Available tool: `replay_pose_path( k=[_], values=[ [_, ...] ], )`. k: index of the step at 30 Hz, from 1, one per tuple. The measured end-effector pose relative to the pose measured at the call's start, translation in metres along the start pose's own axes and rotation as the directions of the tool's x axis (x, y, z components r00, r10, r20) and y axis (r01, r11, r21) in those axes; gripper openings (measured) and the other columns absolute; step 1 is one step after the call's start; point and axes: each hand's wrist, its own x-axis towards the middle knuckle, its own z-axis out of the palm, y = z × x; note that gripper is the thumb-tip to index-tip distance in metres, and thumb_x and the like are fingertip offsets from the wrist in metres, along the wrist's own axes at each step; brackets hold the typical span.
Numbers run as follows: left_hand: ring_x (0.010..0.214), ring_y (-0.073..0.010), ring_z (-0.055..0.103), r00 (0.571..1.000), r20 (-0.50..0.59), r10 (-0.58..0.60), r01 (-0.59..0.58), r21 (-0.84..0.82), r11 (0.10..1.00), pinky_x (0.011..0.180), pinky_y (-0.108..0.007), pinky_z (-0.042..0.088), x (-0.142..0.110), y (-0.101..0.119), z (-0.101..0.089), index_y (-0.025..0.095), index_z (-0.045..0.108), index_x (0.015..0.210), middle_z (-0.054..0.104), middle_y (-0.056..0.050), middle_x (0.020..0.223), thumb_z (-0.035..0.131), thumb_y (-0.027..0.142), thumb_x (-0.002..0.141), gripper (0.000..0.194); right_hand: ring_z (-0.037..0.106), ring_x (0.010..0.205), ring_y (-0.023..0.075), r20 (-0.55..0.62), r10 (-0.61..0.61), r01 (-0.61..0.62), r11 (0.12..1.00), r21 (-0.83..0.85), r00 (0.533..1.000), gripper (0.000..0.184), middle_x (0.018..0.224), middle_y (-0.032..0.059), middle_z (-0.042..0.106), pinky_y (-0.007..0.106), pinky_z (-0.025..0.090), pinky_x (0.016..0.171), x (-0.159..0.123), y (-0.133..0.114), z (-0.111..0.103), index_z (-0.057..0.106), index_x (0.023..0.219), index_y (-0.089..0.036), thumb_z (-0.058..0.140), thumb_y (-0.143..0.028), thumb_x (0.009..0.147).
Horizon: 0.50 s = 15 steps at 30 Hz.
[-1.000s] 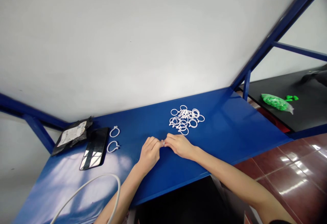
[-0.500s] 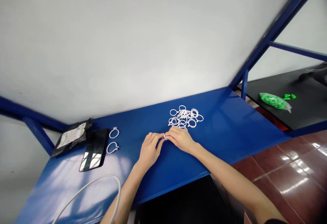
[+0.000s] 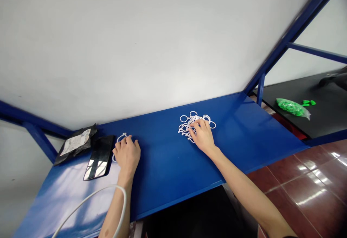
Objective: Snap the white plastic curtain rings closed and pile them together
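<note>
A pile of several white plastic rings [image 3: 185,119] lies on the blue table [image 3: 244,136] near the wall. My right hand [image 3: 202,135] rests on the pile's near side, fingers spread among the rings. My left hand [image 3: 127,154] lies flat at the left, its fingers over a small group of separate white rings [image 3: 120,136], which it mostly hides. Only part of one ring shows past my fingertips.
A black phone [image 3: 99,157] and a black packet with a white label [image 3: 76,144] lie left of my left hand. A white cable [image 3: 89,196] loops over my left forearm. A neighbouring black table holds a bag of green parts [image 3: 291,106].
My hands were joined at the table's middle over a ring. They have parted: the left went left to the separate rings, the right went forward onto the pile.
</note>
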Motion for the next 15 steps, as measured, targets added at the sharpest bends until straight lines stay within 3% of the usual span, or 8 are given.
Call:
replay_pose_path(
  k=[3, 5, 9, 12, 15],
  values=[
    [0.109, -0.0359, 0.056, 0.995, 0.003, 0.101, -0.1, -0.1, 0.99, 0.093, -0.049, 0.043, -0.001, 0.002, 0.005, 0.013, 0.064, 0.115, 0.07, -0.018, 0.111, 0.045, 0.028, 0.097, 0.031, 0.054, 0.101, 0.0294, -0.026, -0.036, 0.037, 0.998, 0.056, 0.999, 0.016, 0.105, 0.0126, 0.064, 0.043, 0.051, 0.088, -0.001, -0.009, -0.002, 0.072, 0.105, -0.018, 0.06, -0.027, 0.1],
    [0.103, -0.0326, 0.058, 0.976, 0.007, 0.217, -0.207, -0.259, 0.943, 0.092, -0.046, 0.045, -0.003, 0.009, 0.008, 0.016, 0.064, 0.108, 0.07, -0.015, 0.102, 0.047, 0.025, 0.095, 0.023, 0.055, 0.098, 0.0279, -0.02, -0.089, 0.09, 0.991, 0.103, 0.996, 0.016, 0.103, 0.0117, 0.066, 0.042, 0.051, 0.086, -0.002, -0.017, -0.001, 0.072, 0.104, -0.018, 0.058, -0.025, 0.1],
    [0.1, -0.0252, 0.061, 0.889, 0.004, 0.458, -0.34, -0.665, 0.665, 0.092, -0.04, 0.049, -0.02, 0.038, 0.005, 0.022, 0.063, 0.105, 0.067, -0.009, 0.102, 0.045, 0.024, 0.098, 0.019, 0.059, 0.098, 0.026, 0.05, -0.261, 0.243, 0.943, 0.227, 0.964, 0.018, 0.106, 0.0108, 0.069, 0.041, 0.052, 0.087, -0.01, -0.035, 0.003, 0.071, 0.109, -0.018, 0.056, -0.025, 0.102],
    [0.095, -0.0193, 0.063, 0.815, 0.096, 0.572, -0.194, -0.884, 0.425, 0.09, -0.035, 0.051, -0.039, 0.06, -0.007, 0.024, 0.061, 0.113, 0.065, -0.005, 0.103, 0.048, 0.029, 0.1, 0.018, 0.062, 0.104, 0.0258, 0.111, -0.34, 0.286, 0.897, 0.337, 0.934, 0.021, 0.116, 0.0111, 0.07, 0.042, 0.052, 0.094, -0.016, -0.046, 0.006, 0.068, 0.116, -0.018, 0.055, -0.027, 0.102],
    [0.08, -0.0146, 0.062, 0.776, 0.206, 0.597, 0.059, -0.965, 0.256, 0.078, -0.03, 0.054, -0.052, 0.073, -0.019, 0.022, 0.059, 0.109, 0.063, -0.002, 0.095, 0.053, 0.036, 0.1, 0.018, 0.066, 0.098, 0.0228, 0.197, -0.306, 0.174, 0.85, 0.498, 0.931, 0.018, 0.11, 0.0082, 0.074, 0.038, 0.053, 0.089, -0.019, -0.05, 0.008, 0.068, 0.113, -0.019, 0.058, -0.029, 0.102]
  ],
)
